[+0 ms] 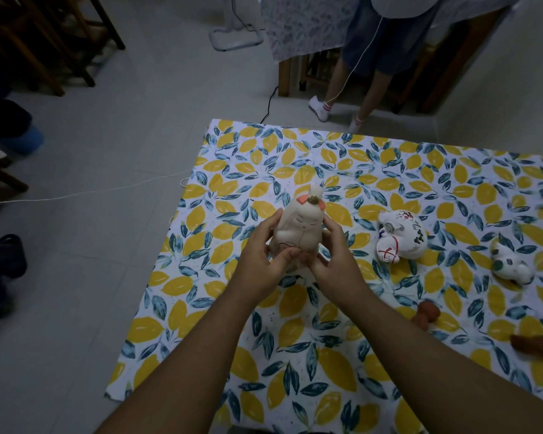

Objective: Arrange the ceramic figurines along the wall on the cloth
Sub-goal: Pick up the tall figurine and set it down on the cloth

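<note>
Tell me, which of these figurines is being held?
The tall white doll figurine, gripped upright between both hands; the other figurines lie untouched on the cloth.

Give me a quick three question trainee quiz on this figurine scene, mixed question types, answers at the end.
1. True or false: both hands hold the white doll figurine.
2. What lies directly right of it on the lemon-print cloth? A) painted white figurine B) mug C) book
3. Fill in: the two small figurines nearest the cloth's right edge are ___ in colour.

Key: 1 true, left hand and right hand. 2 A, the painted white figurine. 3 brown.
</note>
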A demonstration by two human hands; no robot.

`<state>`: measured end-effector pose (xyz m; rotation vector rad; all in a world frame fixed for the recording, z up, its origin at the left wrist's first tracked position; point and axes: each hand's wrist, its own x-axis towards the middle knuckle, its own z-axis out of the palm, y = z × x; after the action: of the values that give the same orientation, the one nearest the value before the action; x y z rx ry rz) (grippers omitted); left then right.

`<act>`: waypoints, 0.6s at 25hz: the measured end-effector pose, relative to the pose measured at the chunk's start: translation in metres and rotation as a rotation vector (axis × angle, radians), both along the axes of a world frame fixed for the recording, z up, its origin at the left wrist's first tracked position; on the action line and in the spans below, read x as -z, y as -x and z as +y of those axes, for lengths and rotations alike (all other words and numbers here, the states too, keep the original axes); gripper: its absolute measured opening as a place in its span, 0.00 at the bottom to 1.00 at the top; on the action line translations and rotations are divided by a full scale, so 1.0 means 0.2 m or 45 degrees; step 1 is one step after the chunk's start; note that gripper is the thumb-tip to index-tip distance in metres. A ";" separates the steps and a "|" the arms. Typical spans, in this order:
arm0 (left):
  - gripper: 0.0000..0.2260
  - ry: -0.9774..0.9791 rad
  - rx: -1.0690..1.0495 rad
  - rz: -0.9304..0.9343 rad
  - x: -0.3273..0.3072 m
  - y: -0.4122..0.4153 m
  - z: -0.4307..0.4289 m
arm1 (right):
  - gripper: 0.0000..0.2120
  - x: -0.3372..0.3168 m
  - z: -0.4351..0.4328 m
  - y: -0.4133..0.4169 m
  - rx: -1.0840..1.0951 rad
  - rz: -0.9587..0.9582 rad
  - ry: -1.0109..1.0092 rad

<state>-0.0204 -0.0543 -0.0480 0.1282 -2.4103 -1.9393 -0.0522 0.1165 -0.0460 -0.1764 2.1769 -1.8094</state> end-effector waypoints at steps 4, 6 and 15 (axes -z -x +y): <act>0.28 0.128 -0.028 -0.007 -0.02 -0.01 0.03 | 0.33 -0.04 0.01 0.02 -0.049 0.014 -0.082; 0.29 0.310 -0.118 0.022 -0.04 -0.03 0.07 | 0.31 -0.06 0.04 0.01 -0.097 0.083 -0.201; 0.29 0.841 -0.416 0.111 -0.16 -0.28 0.50 | 0.29 -0.15 0.53 -0.01 -0.220 0.451 -0.893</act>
<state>0.0358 0.0450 -0.0163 0.3664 -2.6170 -0.9408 -0.0493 0.2220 -0.0151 -0.5281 2.7894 -0.8890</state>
